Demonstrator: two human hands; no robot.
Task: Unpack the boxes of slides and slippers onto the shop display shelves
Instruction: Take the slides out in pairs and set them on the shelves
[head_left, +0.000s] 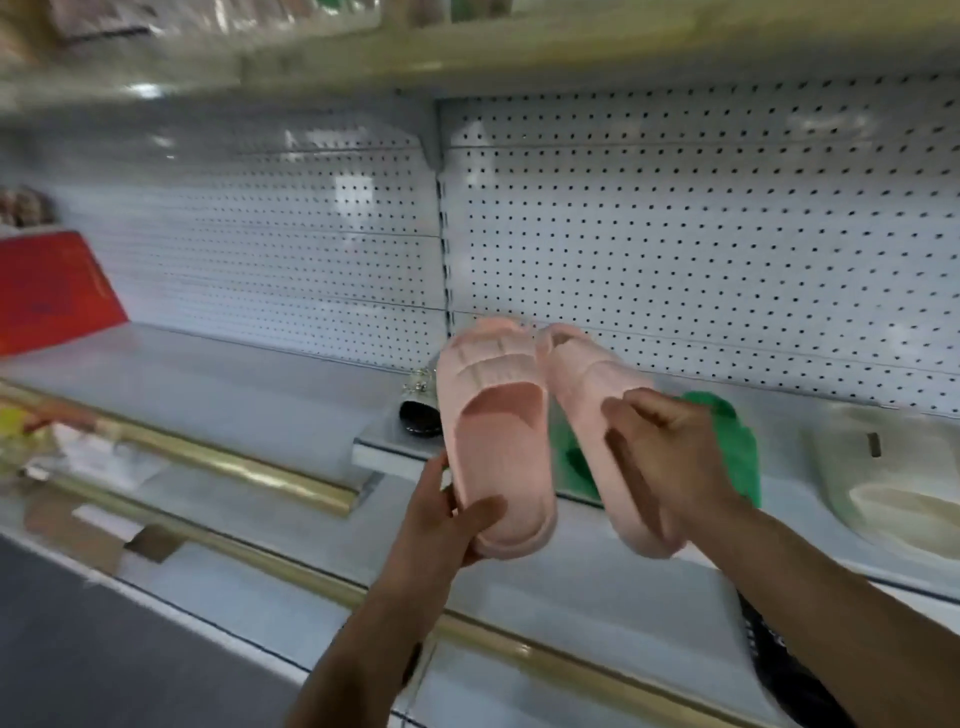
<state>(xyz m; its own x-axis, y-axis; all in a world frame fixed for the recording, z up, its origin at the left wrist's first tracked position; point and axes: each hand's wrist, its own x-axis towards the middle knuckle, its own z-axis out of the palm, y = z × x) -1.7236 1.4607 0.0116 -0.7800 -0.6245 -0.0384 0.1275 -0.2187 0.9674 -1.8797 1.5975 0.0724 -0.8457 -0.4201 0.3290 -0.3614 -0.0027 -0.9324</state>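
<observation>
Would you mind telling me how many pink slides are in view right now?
2. One pink slide is held at its heel by the left hand; the other pink slide is gripped by the right hand, beside the first. Others may be out of view.

Two pink slides (493, 441), one green slipper (727, 447), one cream slide (904, 488) and one red box (52, 291) show before the pegboard (701, 234), with two hands (447, 514).

White pegboard back wall (675, 234) behind pale shop shelves (234, 395) edged in gold trim (208, 457); dark floor (78, 649) near left.
</observation>
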